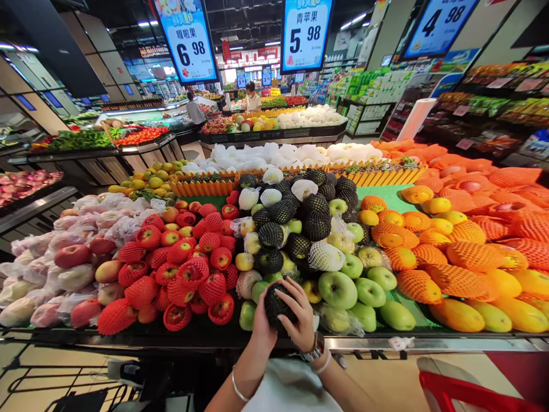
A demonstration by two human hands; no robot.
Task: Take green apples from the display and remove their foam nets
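Observation:
Between my two hands, at the front edge of the display, is a round fruit in a black foam net [277,309]. My left hand [262,326] cups it from the left and below. The fingers of my right hand [298,315] curl over its right side and top; a watch and a bracelet are on that wrist. The net hides what kind of fruit it is. Just beyond lies a heap of fruits in black nets [283,212], mixed with a few in white nets [326,256]. Green apples [338,289] sit to the right of my hands, and red-netted apples [193,273] to the left.
Bagged apples [81,277] fill the far left. Mangoes in orange nets [476,254] cover the right side. A metal rim [450,344] runs along the front edge. A black wire cart [55,377] stands at lower left, a red bar [467,392] at lower right. Two people are in the background.

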